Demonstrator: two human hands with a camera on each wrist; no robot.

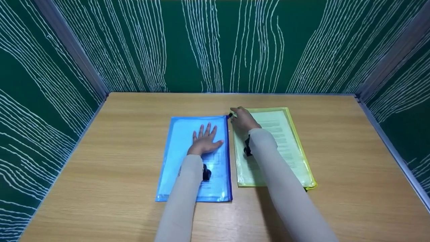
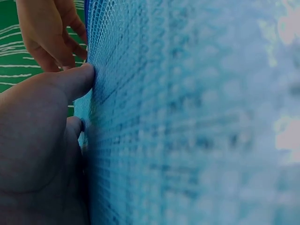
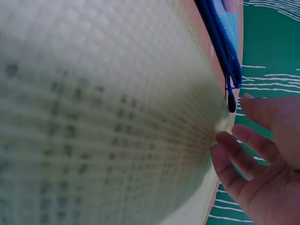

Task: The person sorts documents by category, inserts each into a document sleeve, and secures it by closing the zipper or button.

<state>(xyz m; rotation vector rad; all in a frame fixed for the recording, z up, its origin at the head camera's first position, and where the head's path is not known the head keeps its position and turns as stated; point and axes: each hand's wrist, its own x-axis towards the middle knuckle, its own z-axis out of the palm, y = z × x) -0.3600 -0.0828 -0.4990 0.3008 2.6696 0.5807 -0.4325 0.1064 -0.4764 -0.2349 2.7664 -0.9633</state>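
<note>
A blue zip document pouch [image 1: 179, 137] with papers inside lies on the table. My left hand [image 1: 205, 143] rests flat on it with the fingers spread. To its right lies a yellow-edged zip document pouch [image 1: 285, 148], also holding printed sheets. My right hand [image 1: 246, 120] is over that pouch's upper left corner, beside the blue pouch's top right corner. In the right wrist view, a dark zipper pull [image 3: 231, 102] hangs from the blue zipper, just off the thumb. The right fingers [image 3: 229, 166] are loosely bent, with nothing pinched between them and the thumb.
The pouches lie side by side on a wooden table [image 1: 127, 134], a narrow gap between them. Green panels [image 1: 174, 50] with white wavy lines stand behind and at both sides, joined by grey metal posts [image 1: 74, 43].
</note>
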